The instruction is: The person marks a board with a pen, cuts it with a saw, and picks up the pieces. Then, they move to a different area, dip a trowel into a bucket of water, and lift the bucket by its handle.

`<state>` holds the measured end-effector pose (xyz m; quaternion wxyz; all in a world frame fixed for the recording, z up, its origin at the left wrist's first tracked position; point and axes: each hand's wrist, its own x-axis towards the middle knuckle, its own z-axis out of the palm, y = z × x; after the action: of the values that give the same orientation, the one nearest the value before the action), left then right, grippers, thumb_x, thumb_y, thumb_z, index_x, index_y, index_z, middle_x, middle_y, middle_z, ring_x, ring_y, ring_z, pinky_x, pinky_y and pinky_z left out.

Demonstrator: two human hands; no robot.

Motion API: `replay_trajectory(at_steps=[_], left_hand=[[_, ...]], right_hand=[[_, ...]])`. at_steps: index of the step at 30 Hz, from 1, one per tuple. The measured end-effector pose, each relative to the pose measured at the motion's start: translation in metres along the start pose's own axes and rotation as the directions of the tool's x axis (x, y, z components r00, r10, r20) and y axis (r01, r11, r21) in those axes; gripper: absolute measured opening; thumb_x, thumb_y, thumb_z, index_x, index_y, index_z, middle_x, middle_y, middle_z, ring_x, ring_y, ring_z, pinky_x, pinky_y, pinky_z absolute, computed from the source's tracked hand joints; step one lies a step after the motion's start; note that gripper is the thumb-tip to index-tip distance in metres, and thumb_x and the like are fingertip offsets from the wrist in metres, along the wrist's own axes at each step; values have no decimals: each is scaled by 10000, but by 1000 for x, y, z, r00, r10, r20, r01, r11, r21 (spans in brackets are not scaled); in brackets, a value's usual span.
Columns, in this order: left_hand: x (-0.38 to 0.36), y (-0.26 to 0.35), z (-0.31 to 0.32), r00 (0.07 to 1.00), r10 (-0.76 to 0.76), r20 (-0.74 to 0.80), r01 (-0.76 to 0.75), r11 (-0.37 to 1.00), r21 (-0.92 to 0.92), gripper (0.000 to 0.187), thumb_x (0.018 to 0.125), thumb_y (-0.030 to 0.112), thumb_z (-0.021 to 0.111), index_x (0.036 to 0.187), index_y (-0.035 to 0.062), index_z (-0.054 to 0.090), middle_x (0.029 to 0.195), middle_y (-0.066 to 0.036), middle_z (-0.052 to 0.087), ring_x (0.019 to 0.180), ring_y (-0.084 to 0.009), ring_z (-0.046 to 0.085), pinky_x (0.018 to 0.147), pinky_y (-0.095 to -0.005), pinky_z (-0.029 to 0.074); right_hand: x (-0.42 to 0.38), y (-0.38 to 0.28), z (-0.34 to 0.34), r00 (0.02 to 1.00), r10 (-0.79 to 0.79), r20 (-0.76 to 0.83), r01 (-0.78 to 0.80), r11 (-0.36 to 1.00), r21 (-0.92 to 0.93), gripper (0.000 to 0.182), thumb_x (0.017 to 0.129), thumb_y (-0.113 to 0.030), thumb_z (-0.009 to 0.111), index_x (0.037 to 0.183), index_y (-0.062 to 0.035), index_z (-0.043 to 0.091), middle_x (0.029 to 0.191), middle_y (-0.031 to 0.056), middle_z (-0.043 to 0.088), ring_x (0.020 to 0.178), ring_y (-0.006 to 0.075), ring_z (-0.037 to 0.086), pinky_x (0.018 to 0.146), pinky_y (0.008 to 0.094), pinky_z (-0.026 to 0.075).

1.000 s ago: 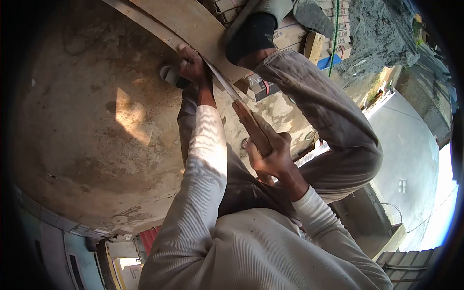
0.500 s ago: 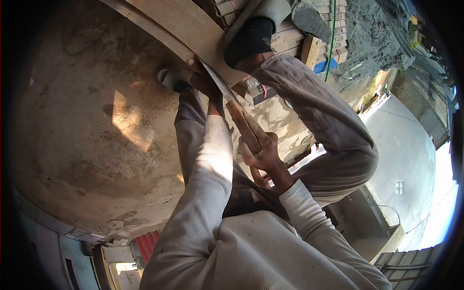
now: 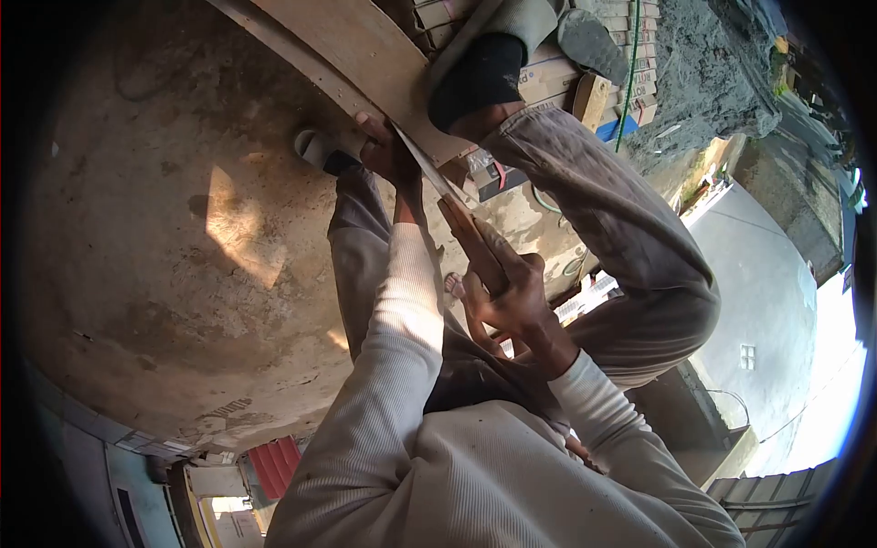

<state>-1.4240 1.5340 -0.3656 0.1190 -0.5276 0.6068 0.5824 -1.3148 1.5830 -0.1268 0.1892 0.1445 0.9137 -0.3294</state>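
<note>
A long wooden board (image 3: 352,55) runs from the top of the view down to my legs. My left hand (image 3: 391,157) grips its near edge, with the thumb lying along the top and the other fingers mostly hidden. Close beside that hand, the thin metal blade of a handsaw (image 3: 422,163) meets the board's end. My right hand (image 3: 513,290) is wrapped round the saw's long wooden handle (image 3: 475,245), nearer my body. My right foot in a dark sock and grey sandal (image 3: 484,78) presses on the board.
Stacked cartons (image 3: 548,82) lie past the raised foot, with a green cord (image 3: 630,68) hanging across them. Grey rubble or sand (image 3: 708,78) is heaped at the upper right. My other foot (image 3: 322,151) stands on the stained concrete floor (image 3: 155,274).
My right hand has drawn the handsaw back a little, toward my body and to the right. The left hand stays at the board's edge, its thumb now showing more.
</note>
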Motion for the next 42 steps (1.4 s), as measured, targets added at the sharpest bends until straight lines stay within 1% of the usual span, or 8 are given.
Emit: replay_trajectory(at_steps=[5, 10, 16, 18, 23, 33, 37, 42], left_hand=[[0, -3, -8, 999, 29, 30, -30, 999, 37, 969, 1053, 715, 476, 798, -193, 696, 770, -273, 734, 785, -334, 707, 777, -472, 561], [3, 7, -10, 993, -102, 61, 97, 992, 83, 858, 1057, 667, 498, 1052, -156, 741, 1001, -302, 775, 968, -368, 740, 891, -480, 552], [8, -18, -7, 995, -75, 62, 74, 997, 23, 848, 1063, 655, 502, 1004, -159, 732, 969, -271, 768, 929, -326, 730, 854, -451, 564], [11, -26, 4, 997, 48, -58, -47, 999, 15, 908, 1077, 667, 484, 799, -164, 721, 778, -246, 750, 776, -292, 717, 740, -455, 563], [7, -7, 0, 998, -50, 36, 50, 999, -13, 834, 1076, 632, 505, 996, -169, 725, 988, -277, 763, 951, -311, 729, 854, -445, 563], [16, -26, -2, 999, -11, 33, 8, 996, 93, 848, 1083, 629, 495, 1050, -188, 718, 1036, -289, 776, 1023, -297, 740, 912, -413, 564], [22, -34, 0, 998, 43, 35, -46, 996, 76, 851, 1085, 634, 481, 1073, -185, 713, 1055, -303, 770, 1029, -329, 744, 909, -419, 559], [31, -26, -16, 994, -85, 64, 71, 979, 193, 906, 1066, 695, 455, 1107, -171, 717, 1098, -326, 757, 1050, -359, 740, 920, -434, 553]], right_hand=[[-8, 36, 44, 951, -141, -276, 170, 982, 82, 776, 783, 19, 725, 1526, -6, 501, 988, 142, 786, 634, 232, 753, 595, 339, 609], [-21, 5, 2, 985, 171, 26, -173, 967, 188, 633, 777, -27, 722, 1390, 38, 579, 960, 242, 747, 611, 365, 734, 580, 406, 606], [-93, -51, -88, 988, -103, 118, 138, 928, -345, 613, 747, 27, 652, 1355, 100, 643, 1221, 215, 742, 921, 312, 809, 733, 369, 654], [-68, -53, -82, 992, -91, 83, 113, 941, -320, 613, 749, 30, 646, 1357, 104, 639, 1279, 219, 717, 921, 310, 808, 736, 360, 654], [20, 7, 16, 999, 30, -36, -31, 999, -38, 624, 749, -9, 708, 1370, 7, 659, 1269, 194, 714, 609, 326, 729, 572, 381, 604], [-75, -59, -102, 996, -1, 91, 16, 986, -168, 702, 709, 51, 634, 1406, 120, 578, 1218, 249, 756, 834, 338, 803, 684, 351, 648], [-29, -28, -38, 973, 226, 46, -229, 969, 90, 669, 751, 30, 670, 1416, 47, 607, 1163, 244, 756, 749, 374, 777, 646, 399, 639], [18, -2, 9, 957, 281, 69, -281, 960, -10, 647, 794, -15, 681, 1438, -34, 630, 1258, 207, 728, 756, 328, 777, 669, 396, 636]])
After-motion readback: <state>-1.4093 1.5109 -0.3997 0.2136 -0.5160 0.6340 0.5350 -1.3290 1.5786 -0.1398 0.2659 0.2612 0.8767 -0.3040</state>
